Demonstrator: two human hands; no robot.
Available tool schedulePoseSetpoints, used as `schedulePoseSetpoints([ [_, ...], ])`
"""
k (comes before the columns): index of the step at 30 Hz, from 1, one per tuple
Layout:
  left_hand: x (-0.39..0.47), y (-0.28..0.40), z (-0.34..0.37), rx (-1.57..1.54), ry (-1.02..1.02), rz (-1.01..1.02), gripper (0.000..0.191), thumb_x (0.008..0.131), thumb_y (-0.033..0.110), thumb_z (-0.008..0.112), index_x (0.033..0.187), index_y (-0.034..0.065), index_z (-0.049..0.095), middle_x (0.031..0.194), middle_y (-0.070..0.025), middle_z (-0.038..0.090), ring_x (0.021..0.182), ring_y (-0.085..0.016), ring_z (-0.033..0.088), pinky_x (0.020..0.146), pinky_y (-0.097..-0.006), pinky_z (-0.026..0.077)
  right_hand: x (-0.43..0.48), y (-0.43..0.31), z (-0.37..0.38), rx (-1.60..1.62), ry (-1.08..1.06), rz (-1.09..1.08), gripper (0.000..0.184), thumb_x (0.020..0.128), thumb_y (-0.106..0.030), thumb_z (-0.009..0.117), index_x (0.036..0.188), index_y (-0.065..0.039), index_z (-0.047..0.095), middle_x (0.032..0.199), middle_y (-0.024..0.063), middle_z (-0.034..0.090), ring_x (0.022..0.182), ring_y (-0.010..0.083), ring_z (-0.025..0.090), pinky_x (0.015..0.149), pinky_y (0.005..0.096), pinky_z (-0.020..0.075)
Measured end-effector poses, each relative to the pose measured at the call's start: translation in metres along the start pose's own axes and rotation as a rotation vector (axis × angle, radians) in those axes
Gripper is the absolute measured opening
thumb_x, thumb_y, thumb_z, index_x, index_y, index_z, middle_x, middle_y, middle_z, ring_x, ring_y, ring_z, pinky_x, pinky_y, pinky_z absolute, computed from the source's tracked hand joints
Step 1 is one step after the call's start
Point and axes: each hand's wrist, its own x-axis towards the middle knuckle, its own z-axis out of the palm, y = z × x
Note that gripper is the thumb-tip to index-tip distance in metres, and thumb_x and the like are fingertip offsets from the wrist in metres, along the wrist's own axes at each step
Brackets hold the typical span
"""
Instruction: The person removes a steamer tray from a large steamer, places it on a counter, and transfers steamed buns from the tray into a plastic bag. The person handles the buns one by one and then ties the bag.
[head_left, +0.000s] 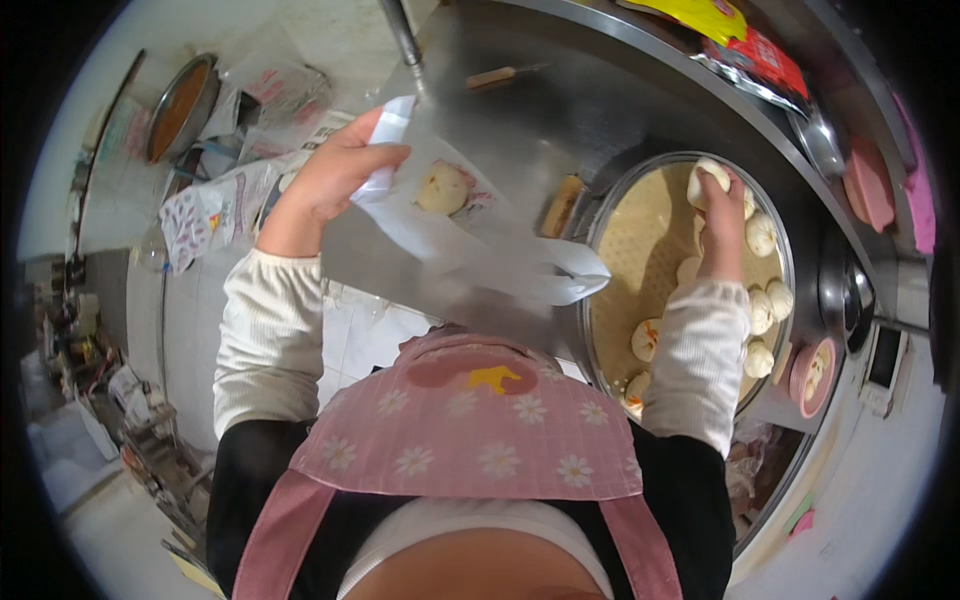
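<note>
My left hand (334, 169) grips the gathered edge of a thin white plastic bag (405, 232) above the metal counter. Inside the bag, one steamed bun (442, 189) shows beside some pinkish-red printing. A loose handle of the bag juts toward the steamer tray. Over at the right, my right hand (721, 225) has its fingers around a white steamed bun (702, 180) at the tray's far side. The round steamer tray (619, 240) has a perforated, pale lining. More buns (761, 234) sit along its right side, and some with orange filling showing (645, 339) lie near my right forearm.
A wooden-handled tool (491, 78) lies at the back of the metal counter (517, 112). A short wooden roller-like piece (561, 206) rests left of the tray. A metal bowl of brown contents (180, 112) stands at left. Coloured packets (757, 67) lie on the back shelf; a pink bowl (812, 379) is at right.
</note>
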Motion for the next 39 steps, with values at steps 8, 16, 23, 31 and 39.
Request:
schedulePoseSetpoints([
  [8, -0.001, 0.003, -0.005, -0.143, -0.152, 0.033, 0.064, 0.082, -0.001, 0.058, 0.144, 0.0090, 0.046, 0.107, 0.0008, 0.062, 0.091, -0.007, 0.055, 0.079, -0.0220, 0.043, -0.157, -0.036, 0.183, 0.326, -1.119, 0.128, 0.056, 0.083, -0.019, 0.065, 0.134, -0.004, 0.049, 0.126, 0.0113, 0.056, 0.116, 0.0241, 0.057, 0.095, 0.0360, 0.0486],
  [16, 0.021, -0.010, -0.028, -0.137, -0.082, 0.035, 0.057, 0.084, 0.002, 0.062, 0.140, 0.0084, 0.051, 0.100, 0.0004, 0.062, 0.085, -0.009, 0.057, 0.073, -0.0233, 0.045, -0.191, -0.004, 0.193, -0.626, -0.847, -0.331, 0.058, 0.085, -0.036, 0.068, 0.132, -0.005, 0.052, 0.115, 0.0161, 0.066, 0.101, 0.0251, 0.064, 0.087, 0.0329, 0.0501],
  [23, 0.063, -0.024, -0.047, 0.190, -0.094, 0.130, 0.047, 0.091, 0.008, 0.061, 0.137, 0.0058, 0.052, 0.106, -0.0027, 0.064, 0.093, -0.010, 0.058, 0.079, -0.0258, 0.048, -0.153, -0.038, -0.032, -0.052, -0.322, -0.073, 0.071, 0.080, -0.023, 0.075, 0.139, 0.001, 0.044, 0.135, 0.0179, 0.052, 0.115, 0.0214, 0.057, 0.093, 0.0351, 0.0493],
  [31, 0.053, 0.036, 0.095, 0.901, 0.287, 0.796, 0.040, 0.086, 0.014, 0.070, 0.123, 0.0043, 0.057, 0.115, -0.0151, 0.062, 0.102, -0.026, 0.061, 0.086, -0.0353, 0.049, -0.164, 0.046, -0.074, -0.992, -0.001, -0.184, 0.065, 0.075, -0.027, 0.076, 0.126, 0.003, 0.050, 0.118, 0.0229, 0.057, 0.108, 0.0383, 0.056, 0.091, 0.0448, 0.0466],
  [39, 0.068, -0.057, 0.367, 0.846, -0.676, 1.181, 0.036, 0.079, 0.011, 0.060, 0.114, 0.0063, 0.065, 0.112, -0.0168, 0.058, 0.106, -0.035, 0.055, 0.088, -0.0458, 0.046, -0.192, 0.064, -0.095, -0.942, -0.099, -0.248, 0.056, 0.077, -0.023, 0.071, 0.124, 0.001, 0.054, 0.112, 0.0204, 0.060, 0.107, 0.0366, 0.054, 0.090, 0.0453, 0.0454],
])
